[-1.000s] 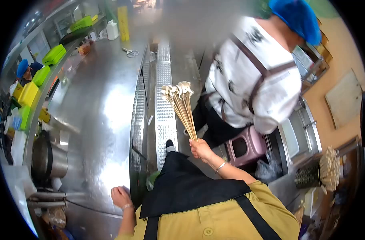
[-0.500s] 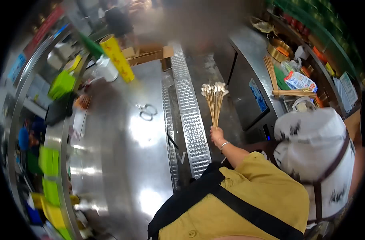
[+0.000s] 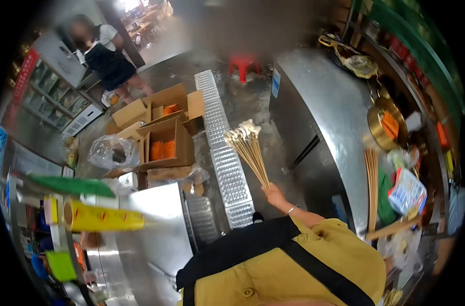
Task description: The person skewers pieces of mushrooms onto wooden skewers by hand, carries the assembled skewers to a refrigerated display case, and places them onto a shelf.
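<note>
My right hand [image 3: 276, 196], with a bracelet at the wrist, is closed around the lower ends of a bundle of bamboo skewers [image 3: 254, 159]. The skewers fan out upward, and whitish pieces of food [image 3: 243, 131] are threaded on their tips; the kind of food cannot be made out. The bundle is held out over the floor, in front of a steel counter. Out of sight is my left hand.
Open cardboard boxes [image 3: 184, 145] with orange packets stand ahead, left of metal floor plates [image 3: 231, 176]. A steel counter [image 3: 319, 92] on the right bears bare skewers [image 3: 371, 188] and a brass pot [image 3: 373, 122]. Further off are a person [image 3: 110, 56] and a red stool [image 3: 244, 64].
My view has swung left and forward, bringing the boxes, stool and standing person into sight. The skewer bundle now leans left, still in my right hand. The white-clothed person at right has left view.
</note>
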`<state>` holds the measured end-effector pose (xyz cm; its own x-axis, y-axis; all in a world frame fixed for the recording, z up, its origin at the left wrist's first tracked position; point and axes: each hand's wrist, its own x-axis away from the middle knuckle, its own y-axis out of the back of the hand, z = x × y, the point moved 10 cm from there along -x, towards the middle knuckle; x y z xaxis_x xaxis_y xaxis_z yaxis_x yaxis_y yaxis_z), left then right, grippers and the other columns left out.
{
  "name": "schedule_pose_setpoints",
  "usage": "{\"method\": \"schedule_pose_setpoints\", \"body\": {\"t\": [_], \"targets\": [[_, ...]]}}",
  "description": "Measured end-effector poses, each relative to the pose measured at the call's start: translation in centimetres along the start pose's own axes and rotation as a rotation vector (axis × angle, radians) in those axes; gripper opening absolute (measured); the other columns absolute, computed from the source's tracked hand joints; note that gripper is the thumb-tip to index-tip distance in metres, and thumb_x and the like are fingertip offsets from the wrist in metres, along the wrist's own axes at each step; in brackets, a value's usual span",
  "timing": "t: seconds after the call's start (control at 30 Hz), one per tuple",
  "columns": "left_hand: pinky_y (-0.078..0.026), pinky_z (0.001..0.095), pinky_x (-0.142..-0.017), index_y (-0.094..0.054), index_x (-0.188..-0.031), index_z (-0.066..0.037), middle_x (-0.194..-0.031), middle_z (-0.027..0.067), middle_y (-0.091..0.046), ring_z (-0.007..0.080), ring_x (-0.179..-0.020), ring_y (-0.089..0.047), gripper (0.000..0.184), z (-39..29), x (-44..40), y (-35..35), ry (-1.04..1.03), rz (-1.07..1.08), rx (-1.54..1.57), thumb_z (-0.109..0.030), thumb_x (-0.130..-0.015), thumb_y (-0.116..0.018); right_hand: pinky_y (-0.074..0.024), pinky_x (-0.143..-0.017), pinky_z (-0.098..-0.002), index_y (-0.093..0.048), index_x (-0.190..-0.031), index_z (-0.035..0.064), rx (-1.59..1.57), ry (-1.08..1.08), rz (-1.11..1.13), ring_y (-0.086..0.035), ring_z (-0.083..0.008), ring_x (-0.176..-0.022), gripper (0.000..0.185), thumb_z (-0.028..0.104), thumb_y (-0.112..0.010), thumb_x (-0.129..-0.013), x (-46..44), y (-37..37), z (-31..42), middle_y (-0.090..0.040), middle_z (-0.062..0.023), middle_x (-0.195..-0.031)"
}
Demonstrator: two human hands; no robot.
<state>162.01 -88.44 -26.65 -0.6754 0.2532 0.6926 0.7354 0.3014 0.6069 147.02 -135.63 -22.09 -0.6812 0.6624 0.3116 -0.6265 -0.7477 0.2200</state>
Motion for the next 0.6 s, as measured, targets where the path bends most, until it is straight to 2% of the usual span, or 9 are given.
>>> {"method": "schedule_pose_setpoints", "body": {"t": [0.2, 0.27, 0.3, 0.37, 0.47, 0.53, 0.6], "targets": [[-0.045, 0.0372, -0.063, -0.059, -0.088, 0.0, -0.082, 0.0117, -0.06, 0.0243, -0.068, -0.057, 0.031, -5.1, -13.2, 3.3, 0.302, 0.105, 0.107, -0.03, -0.087, -0.05, -0.0331, -0.041, -0.0255, -0.048, -0.082, 0.0058, -0.052, -0.067, 0.067, -0.041, -0.0082, -0.048, 0.023, 0.026, -0.054, -0.09, -21.0, 2.4, 9.5, -0.044, 0.0013, -0.058], [-0.045, 0.0367, -0.063, -0.059, -0.089, 0.0, -0.082, 0.0114, -0.06, 0.0236, -0.068, -0.057, 0.032, -7.8, -19.6, 4.5, 0.371, 0.153, 0.114, -0.031, -0.088, -0.05, -0.0383, -0.049, -0.0271, -0.051, -0.084, 0.0045, -0.117, -0.117, 0.085, -0.045, -0.0105, -0.053, 0.024, 0.028, -0.053, -0.09, -28.6, 3.6, 11.7, -0.048, -0.0013, -0.059], [-0.046, 0.0365, -0.063, -0.059, -0.089, 0.0, -0.082, 0.0112, -0.06, 0.0233, -0.068, -0.058, 0.032, -9.6, -22.7, 5.7, 0.399, 0.176, 0.114, -0.031, -0.088, -0.05, -0.0383, -0.049, -0.0271, -0.051, -0.084, 0.0045, -0.106, -0.123, 0.075, -0.045, -0.0105, -0.053, 0.024, 0.028, -0.053, -0.09, -32.2, 4.0, 12.7, -0.048, -0.0013, -0.059], [-0.046, 0.036, -0.062, -0.059, -0.089, 0.0, -0.082, 0.0109, -0.061, 0.0227, -0.068, -0.058, 0.033, -14.4, -30.2, 8.8, 0.405, 0.196, 0.108, -0.032, -0.088, -0.05, -0.0371, -0.048, -0.0262, -0.053, -0.087, 0.0037, 0.139, 0.07, 0.007, -0.044, -0.0088, -0.053, 0.023, 0.026, -0.053, -0.09, -39.8, 6.1, 17.2, -0.046, 0.0002, -0.059], [-0.046, 0.0352, -0.062, -0.059, -0.089, 0.0, -0.082, 0.0104, -0.061, 0.0217, -0.067, -0.058, 0.034, -26.9, -42.8, 16.4, 0.265, 0.163, 0.132, -0.032, -0.088, -0.05, -0.0375, -0.049, -0.0267, -0.053, -0.09, 0.002, 0.151, 0.039, -0.012, -0.042, -0.0084, -0.054, 0.022, 0.024, -0.055, -0.09, -48.2, 7.0, 25.4, -0.045, 0.0012, -0.059], [-0.046, 0.0347, -0.062, -0.059, -0.09, 0.0, -0.082, 0.01, -0.062, 0.0211, -0.067, -0.059, 0.035, -38.9, -51.1, 22.9, 0.098, 0.124, 0.183, -0.033, -0.088, -0.05, -0.038, -0.05, -0.027, -0.053, -0.09, 0.0017, 0.153, 0.03, -0.013, -0.041, -0.0087, -0.055, 0.021, 0.023, -0.055, -0.09, -55.8, 5.5, 29.1, -0.045, 0.0015, -0.059], [-0.047, 0.0342, -0.062, -0.06, -0.09, 0.001, -0.082, 0.0097, -0.062, 0.0204, -0.067, -0.059, 0.036, -54.1, -58.4, 28.9, -0.133, 0.123, 0.295, -0.034, -0.088, -0.05, -0.0366, -0.05, -0.0252, -0.053, -0.092, 0.0032, 0.058, 0.061, 0.079, -0.041, -0.0069, -0.056, 0.019, 0.022, -0.055, -0.09, -64.0, 3.4, 32.1, -0.045, 0.0023, -0.062]]}}
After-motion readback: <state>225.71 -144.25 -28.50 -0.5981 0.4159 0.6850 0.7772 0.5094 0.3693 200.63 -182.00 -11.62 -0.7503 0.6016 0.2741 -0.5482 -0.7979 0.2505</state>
